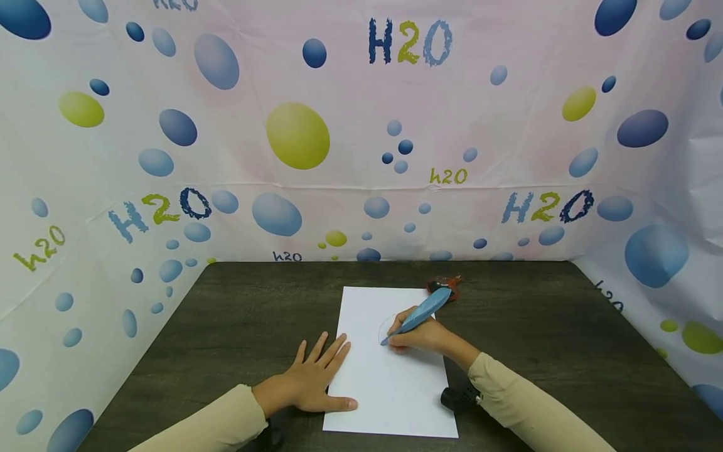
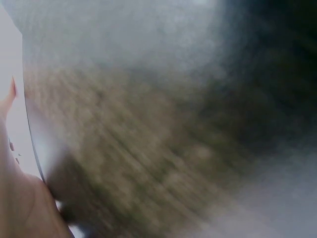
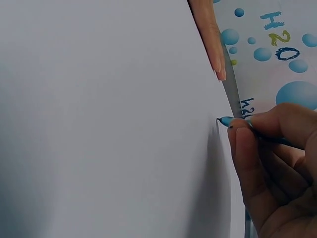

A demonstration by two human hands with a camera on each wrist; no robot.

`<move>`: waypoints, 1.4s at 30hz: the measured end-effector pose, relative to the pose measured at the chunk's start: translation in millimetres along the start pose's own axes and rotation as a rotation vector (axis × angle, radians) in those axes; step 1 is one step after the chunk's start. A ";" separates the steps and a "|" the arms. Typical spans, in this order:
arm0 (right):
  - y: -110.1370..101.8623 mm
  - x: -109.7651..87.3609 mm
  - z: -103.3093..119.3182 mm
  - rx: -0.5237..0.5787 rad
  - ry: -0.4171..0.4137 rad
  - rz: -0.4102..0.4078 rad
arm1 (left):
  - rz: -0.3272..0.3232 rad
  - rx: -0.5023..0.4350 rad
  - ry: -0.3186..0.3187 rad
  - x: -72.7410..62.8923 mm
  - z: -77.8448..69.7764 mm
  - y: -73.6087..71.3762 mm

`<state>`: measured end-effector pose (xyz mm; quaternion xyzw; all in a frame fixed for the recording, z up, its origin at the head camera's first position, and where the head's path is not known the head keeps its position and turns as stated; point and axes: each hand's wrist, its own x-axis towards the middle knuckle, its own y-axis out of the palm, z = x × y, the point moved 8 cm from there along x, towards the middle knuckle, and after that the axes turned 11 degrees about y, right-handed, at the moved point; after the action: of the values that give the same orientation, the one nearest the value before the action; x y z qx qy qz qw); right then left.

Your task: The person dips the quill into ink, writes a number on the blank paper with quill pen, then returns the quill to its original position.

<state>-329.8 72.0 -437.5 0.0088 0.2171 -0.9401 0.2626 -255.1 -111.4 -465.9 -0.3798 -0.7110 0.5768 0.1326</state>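
A white sheet of paper (image 1: 390,395) lies upright on the dark table. My right hand (image 1: 415,336) pinches a blue pen (image 1: 427,309) with a broad, feather-like body, and its tip touches the paper. A faint curved line (image 1: 380,325) shows beside the tip. In the right wrist view, the thumb and fingers of the right hand (image 3: 272,173) are curled round the pen (image 3: 227,121). My left hand (image 1: 313,380) rests with spread fingers across the paper's left edge. Only part of the left hand (image 2: 27,208) shows in the left wrist view, which is mostly blocked by something blurred.
Just beyond the paper's top right corner sits a small red and black object (image 1: 455,290), partly behind the pen. The dark wooden table (image 1: 237,320) ends at a white backdrop (image 1: 350,207) printed with blue and green bubbles. A black device (image 1: 456,399) is at my right wrist.
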 end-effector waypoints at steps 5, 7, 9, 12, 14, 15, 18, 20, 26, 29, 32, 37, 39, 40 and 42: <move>0.5 -1.4 -1.0 0.000 -0.018 0.033 | -0.006 -0.004 0.002 -0.6 -1.3 -0.8; 0.5 -1.9 -0.9 -0.001 -0.028 0.048 | -0.009 -0.001 0.002 -0.8 -1.6 -1.1; 0.1 -3.3 0.6 -0.010 -0.041 0.058 | -0.011 0.000 0.002 -0.9 -1.3 -1.2; -0.7 -6.2 3.6 -0.028 -0.038 0.064 | -0.015 0.001 0.003 -0.7 0.1 -0.4; -1.2 -8.1 4.8 -0.040 -0.039 0.070 | -0.017 -0.001 0.006 -0.5 0.5 -0.1; -1.6 -8.9 5.2 -0.044 -0.036 0.072 | -0.018 0.000 0.007 -0.5 0.7 0.0; -2.7 -11.4 5.8 -0.045 -0.031 0.083 | -0.020 0.000 0.009 -0.6 0.6 0.1; -4.0 -11.7 3.7 -0.045 -0.029 0.087 | -0.020 0.000 0.010 -0.9 0.4 -0.2; -7.7 -14.7 2.6 -0.055 -0.043 0.098 | -0.018 -0.010 0.012 -1.4 -0.1 -0.8; -10.3 -15.9 1.6 -0.068 -0.031 0.091 | -0.019 -0.016 0.016 -1.4 -0.7 -1.0; -13.1 -17.0 -0.2 -0.071 -0.017 0.083 | -0.020 -0.016 0.019 -1.2 -0.7 -0.9; -18.8 -18.3 -4.5 -0.066 -0.005 0.066 | -0.021 -0.018 0.016 -1.0 0.3 -0.5; -21.7 -18.7 -5.8 -0.063 -0.008 0.055 | -0.021 -0.018 0.016 -0.9 0.6 -0.4; -23.2 -18.9 -6.2 -0.063 -0.011 0.050 | -0.021 -0.018 0.015 -0.9 0.7 -0.4; -26.3 -19.0 -7.6 -0.054 -0.015 0.037 | -0.022 -0.017 0.014 -0.8 1.0 -0.3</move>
<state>-327.3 104.6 -431.3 -0.0012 0.2400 -0.9290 0.2818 -255.3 -112.7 -465.8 -0.3772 -0.7190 0.5666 0.1407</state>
